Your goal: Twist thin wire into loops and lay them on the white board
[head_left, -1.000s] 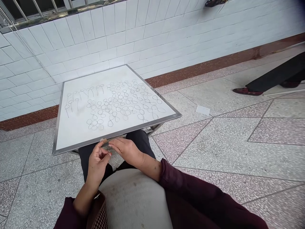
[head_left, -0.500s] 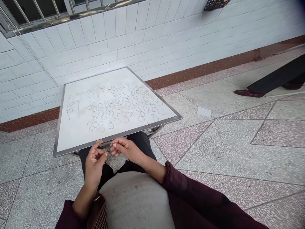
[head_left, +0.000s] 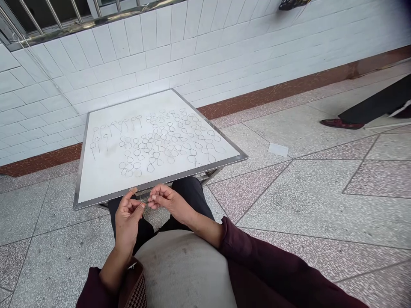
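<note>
My left hand [head_left: 128, 220] is pinched closed on a thin wire [head_left: 141, 198], just off the table's near edge and above my lap. Close by on the right, my right hand [head_left: 168, 203] also pinches the wire, which curves between the two sets of fingertips. Beyond them stands a white table [head_left: 109, 184] with a grey metal rim. Many thin wire loops [head_left: 170, 147], several shaped like petals or figure eights, lie across its middle and right. At its left are wire pieces with a small loop and a straight stem [head_left: 106, 141].
A white tiled wall [head_left: 135, 55] with a barred window [head_left: 48, 17] rises behind the table. On the speckled floor lies a white sheet [head_left: 278, 149]. Another person's dark trouser leg and shoe [head_left: 343, 123] show at the right. A patterned dark object [head_left: 290, 4] is at the top.
Both hands keep their pinch on the wire, and a curve of it shows more clearly between them. The view has shifted slightly. At the right, the person's feet have moved a little.
</note>
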{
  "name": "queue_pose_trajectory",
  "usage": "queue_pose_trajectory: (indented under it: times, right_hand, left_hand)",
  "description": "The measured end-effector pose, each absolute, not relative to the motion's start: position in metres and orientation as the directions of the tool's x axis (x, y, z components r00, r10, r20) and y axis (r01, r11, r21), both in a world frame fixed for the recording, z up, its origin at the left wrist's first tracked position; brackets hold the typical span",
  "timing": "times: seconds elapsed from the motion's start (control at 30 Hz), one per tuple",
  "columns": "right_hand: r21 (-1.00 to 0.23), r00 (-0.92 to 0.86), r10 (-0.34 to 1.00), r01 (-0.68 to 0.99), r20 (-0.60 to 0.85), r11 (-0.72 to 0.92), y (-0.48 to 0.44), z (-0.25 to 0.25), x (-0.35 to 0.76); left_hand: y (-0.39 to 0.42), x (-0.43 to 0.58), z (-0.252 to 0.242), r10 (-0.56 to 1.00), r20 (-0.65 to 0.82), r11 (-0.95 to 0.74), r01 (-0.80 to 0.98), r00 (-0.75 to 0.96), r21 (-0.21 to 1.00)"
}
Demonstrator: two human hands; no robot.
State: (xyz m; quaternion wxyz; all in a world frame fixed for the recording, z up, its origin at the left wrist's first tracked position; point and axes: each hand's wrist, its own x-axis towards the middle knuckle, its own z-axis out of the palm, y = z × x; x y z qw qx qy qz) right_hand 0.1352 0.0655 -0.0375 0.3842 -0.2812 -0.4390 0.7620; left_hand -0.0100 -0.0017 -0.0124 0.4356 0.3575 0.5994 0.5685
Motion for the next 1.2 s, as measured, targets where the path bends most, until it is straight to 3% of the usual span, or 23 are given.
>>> queue_pose_trajectory:
  times: [0.43, 0.73, 0.93, 1.07, 1.2]
  right_hand:
    - [-0.822, -0.546, 0.833, -0.432, -0.090, -0.372, 0.060, -0.037, 0.130]
    - [-0.894, -0.579, 0.812, -0.324, -0.072, -0.309, 0.067, -0.037, 0.136]
    - [-0.983, -0.593, 0.803, -0.113, -0.051, -0.145, 0.072, -0.047, 0.139]
    - [-0.983, -0.710, 0.696, -0.027, -0.107, -0.179, 0.063, -0.052, 0.124]
    - [-0.967, -0.731, 0.660, -0.001, -0.172, -0.253, 0.054, -0.061, 0.107]
  left_hand:
    - [0.000, -0.014, -0.018, 0.922, -0.069, 0.043, -0.077, -0.380, 0.996]
    - [0.004, -0.016, -0.019, 0.927, -0.085, 0.043, -0.120, -0.366, 0.992]
    - [0.016, -0.032, -0.021, 0.891, -0.156, 0.045, -0.259, -0.426, 0.965]
    - [0.022, -0.022, -0.019, 0.898, -0.195, 0.015, -0.415, -0.394, 0.910]
    - [0.027, -0.008, -0.020, 0.897, -0.207, 0.006, -0.458, -0.390, 0.889]
